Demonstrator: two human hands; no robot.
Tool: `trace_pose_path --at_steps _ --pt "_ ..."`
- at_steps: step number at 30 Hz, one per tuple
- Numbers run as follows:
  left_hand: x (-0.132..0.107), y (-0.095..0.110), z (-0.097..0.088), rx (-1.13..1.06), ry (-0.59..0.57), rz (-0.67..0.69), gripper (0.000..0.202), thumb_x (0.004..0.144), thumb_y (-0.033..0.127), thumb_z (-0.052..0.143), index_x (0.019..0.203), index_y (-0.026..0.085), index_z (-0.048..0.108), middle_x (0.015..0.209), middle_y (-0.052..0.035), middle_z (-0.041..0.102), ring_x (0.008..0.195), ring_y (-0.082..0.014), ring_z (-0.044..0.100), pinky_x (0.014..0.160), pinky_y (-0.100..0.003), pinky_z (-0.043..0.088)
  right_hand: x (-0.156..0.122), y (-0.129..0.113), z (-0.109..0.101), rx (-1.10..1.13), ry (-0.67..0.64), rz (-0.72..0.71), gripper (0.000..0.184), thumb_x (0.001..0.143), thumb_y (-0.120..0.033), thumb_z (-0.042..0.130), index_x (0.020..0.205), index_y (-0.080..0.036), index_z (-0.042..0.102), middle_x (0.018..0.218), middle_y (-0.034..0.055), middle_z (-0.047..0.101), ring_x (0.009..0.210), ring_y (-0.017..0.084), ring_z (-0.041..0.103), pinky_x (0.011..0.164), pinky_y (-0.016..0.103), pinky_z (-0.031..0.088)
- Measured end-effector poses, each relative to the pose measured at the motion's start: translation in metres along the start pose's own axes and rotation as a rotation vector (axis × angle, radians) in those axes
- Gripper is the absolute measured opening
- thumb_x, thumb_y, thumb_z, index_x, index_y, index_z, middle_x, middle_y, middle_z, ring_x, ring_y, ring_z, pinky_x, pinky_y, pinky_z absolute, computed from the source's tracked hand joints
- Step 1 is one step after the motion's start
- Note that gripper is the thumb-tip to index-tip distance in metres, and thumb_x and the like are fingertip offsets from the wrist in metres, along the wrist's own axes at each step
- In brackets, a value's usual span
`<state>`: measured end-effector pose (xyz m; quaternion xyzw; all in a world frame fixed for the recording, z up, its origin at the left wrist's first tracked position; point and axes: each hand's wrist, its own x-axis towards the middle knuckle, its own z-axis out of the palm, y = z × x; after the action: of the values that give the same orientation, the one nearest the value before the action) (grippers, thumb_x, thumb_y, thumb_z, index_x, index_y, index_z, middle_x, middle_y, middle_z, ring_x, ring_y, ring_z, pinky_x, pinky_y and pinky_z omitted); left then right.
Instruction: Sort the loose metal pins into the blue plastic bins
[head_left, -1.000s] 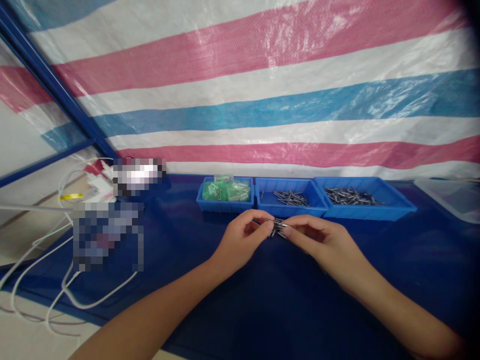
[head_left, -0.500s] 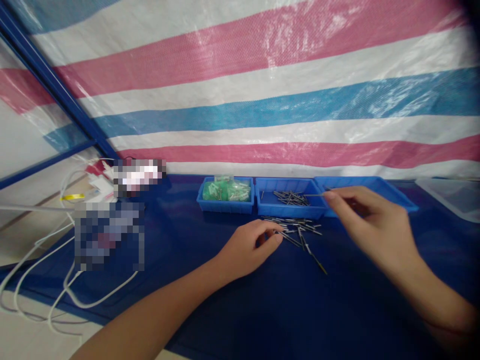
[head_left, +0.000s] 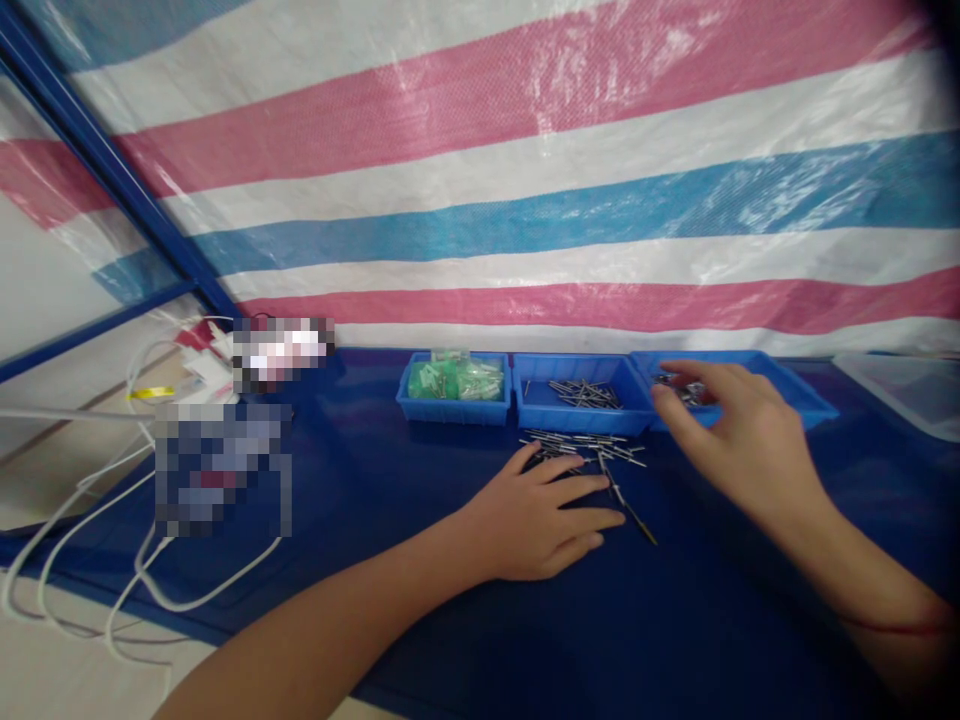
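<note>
My left hand (head_left: 551,515) lies spread, palm down, at the near edge of a loose pile of thin metal rods (head_left: 619,450) on the blue table. The rods look like drill bits. A longer one with a dark, yellowish end (head_left: 637,523) sticks out toward me, just past my fingertips. Over the right blue bin (head_left: 780,385) hovers my right hand (head_left: 739,430), thumb and fingers apart, with nothing visible between them. Short shiny metal pieces (head_left: 688,388) show in that bin, partly behind my fingers. More rods (head_left: 585,393) fill part of the middle blue bin (head_left: 529,415).
The left blue bin (head_left: 456,412) holds green and clear small bags. A clear plastic container (head_left: 904,395) stands at the far right. White cables (head_left: 161,600) and blurred-out items crowd the left side. A striped sheet (head_left: 525,200) hangs behind the table.
The thin rod that my right hand pinched is gone from its fingers, which have parted above the right bin. My left hand has opened from a loose pinch and spread flat, shifting slightly right and nearer.
</note>
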<state>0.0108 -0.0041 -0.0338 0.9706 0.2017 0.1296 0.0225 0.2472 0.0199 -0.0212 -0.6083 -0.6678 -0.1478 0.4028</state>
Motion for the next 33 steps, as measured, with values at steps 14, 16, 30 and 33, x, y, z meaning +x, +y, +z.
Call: trace_pose_path --at_steps 14,16,30,33 --pt "-0.001 -0.023 -0.008 0.061 -0.038 0.071 0.021 0.095 0.02 0.047 0.108 0.021 0.064 0.106 -0.0002 0.066 0.096 -0.0142 0.055 0.084 -0.028 0.037 -0.008 -0.023 -0.002 0.163 -0.142 -0.094 0.02 0.086 -0.032 0.053 0.098 -0.02 0.064 0.089 0.0064 0.068 0.081 0.022 0.06 0.079 0.037 0.046" --pt "-0.001 -0.025 -0.008 0.065 -0.045 0.075 0.021 0.094 0.02 0.048 0.108 0.021 0.064 0.104 -0.0005 0.066 0.093 -0.014 0.056 0.082 -0.027 0.038 -0.01 -0.026 -0.001 0.18 -0.163 -0.103 0.02 0.086 -0.031 0.053 0.098 -0.019 0.064 0.09 0.0064 0.068 0.082 0.023 0.061 0.079 0.037 0.046" --pt "-0.002 -0.026 -0.002 0.115 0.025 -0.043 0.027 0.097 0.02 0.039 0.113 0.021 0.061 0.103 -0.0044 0.063 0.095 -0.017 0.054 0.076 -0.03 0.039 -0.022 -0.048 0.006 0.333 -0.34 -0.179 0.012 0.086 -0.022 0.054 0.09 -0.017 0.065 0.09 0.0062 0.068 0.088 0.022 0.059 0.083 0.037 0.045" --pt "-0.002 -0.028 -0.002 0.059 0.06 -0.084 0.028 0.097 0.019 0.039 0.118 0.022 0.058 0.104 -0.0045 0.063 0.094 -0.018 0.054 0.077 -0.032 0.039 -0.024 -0.049 0.009 0.355 -0.371 -0.135 0.013 0.086 -0.02 0.053 0.089 -0.018 0.066 0.09 0.006 0.068 0.088 0.022 0.058 0.082 0.038 0.044"
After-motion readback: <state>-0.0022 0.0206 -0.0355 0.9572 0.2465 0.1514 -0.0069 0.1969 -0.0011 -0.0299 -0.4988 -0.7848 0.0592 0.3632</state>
